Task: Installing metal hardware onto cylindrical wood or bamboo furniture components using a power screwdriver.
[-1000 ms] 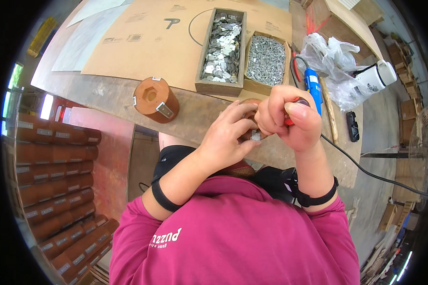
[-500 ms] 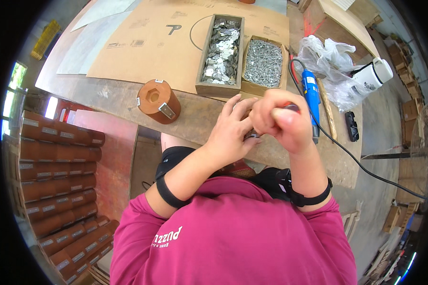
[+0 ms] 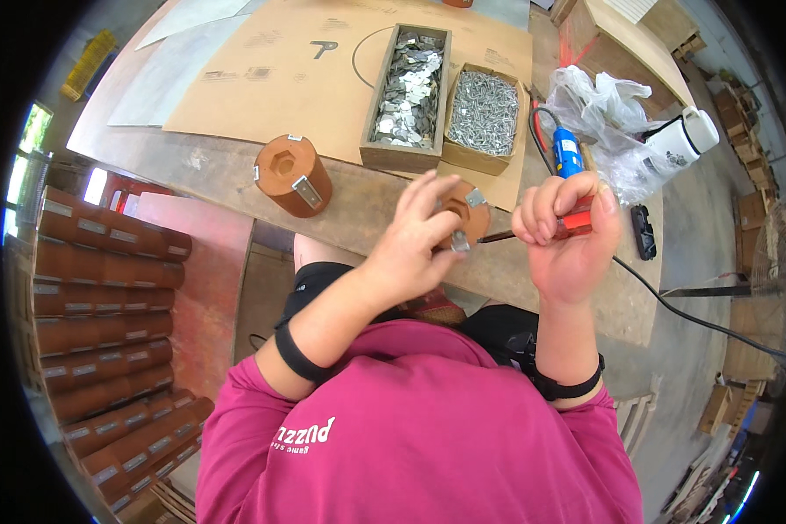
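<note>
My left hand [image 3: 417, 236] is closed around the side of a brown block [image 3: 473, 203] with small metal plates on its edges. Part of that block is hidden behind the fingers. A screwdriver [image 3: 575, 224] with a red handle is gripped in my right hand [image 3: 572, 236], its dark shaft pointing left, with the tip close to the block's lower right edge. Whether the tip touches the block I cannot tell. To the left on the table stands a second brown block [image 3: 290, 179], upright, with a hexagonal recess in its top and metal plates at its rim.
Beyond my hands are a wooden tray [image 3: 398, 159] of metal plates and a cardboard box [image 3: 478, 160] of screws. A blue power tool [image 3: 568, 153] with a black cord, plastic bags [image 3: 598, 109] and a white bottle [image 3: 683, 140] lie right. Stacked brown blocks [image 3: 105, 301] stand left.
My right hand has moved right and slightly down, tilting the screwdriver so it lies nearly sideways. The block in my left hand has come into view between the hands.
</note>
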{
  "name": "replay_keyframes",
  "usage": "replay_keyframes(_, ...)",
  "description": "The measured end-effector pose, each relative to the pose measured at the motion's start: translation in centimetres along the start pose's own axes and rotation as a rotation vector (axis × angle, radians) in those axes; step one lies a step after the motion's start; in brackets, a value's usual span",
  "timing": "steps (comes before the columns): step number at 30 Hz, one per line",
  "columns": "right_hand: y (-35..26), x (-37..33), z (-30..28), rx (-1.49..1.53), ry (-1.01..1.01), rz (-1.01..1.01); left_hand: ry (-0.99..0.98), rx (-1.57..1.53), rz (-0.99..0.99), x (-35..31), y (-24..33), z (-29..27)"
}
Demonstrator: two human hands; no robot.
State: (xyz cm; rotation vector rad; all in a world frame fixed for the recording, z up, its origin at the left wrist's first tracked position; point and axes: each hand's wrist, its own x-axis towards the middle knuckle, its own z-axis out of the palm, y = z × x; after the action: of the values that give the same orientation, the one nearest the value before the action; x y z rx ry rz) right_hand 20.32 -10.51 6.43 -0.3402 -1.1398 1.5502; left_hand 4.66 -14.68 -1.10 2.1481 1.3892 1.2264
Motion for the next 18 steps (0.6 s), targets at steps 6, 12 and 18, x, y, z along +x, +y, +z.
replay_keyframes(6,1.2,-0.1,0.2,0.079,-0.018,-0.083,-0.014,-0.091,-0.072,0.0,0.4,-0.9)
replay_keyframes(12,1.9,0.5,0.8,0.028,-0.01,-0.036,-0.029,-0.064,-0.065,0.0,-0.1,-1.0)
replay_keyframes(18,2.2,0.7,0.8,-0.001,-0.014,-0.005,-0.018,-0.049,-0.048,0.0,-0.1,-1.0)
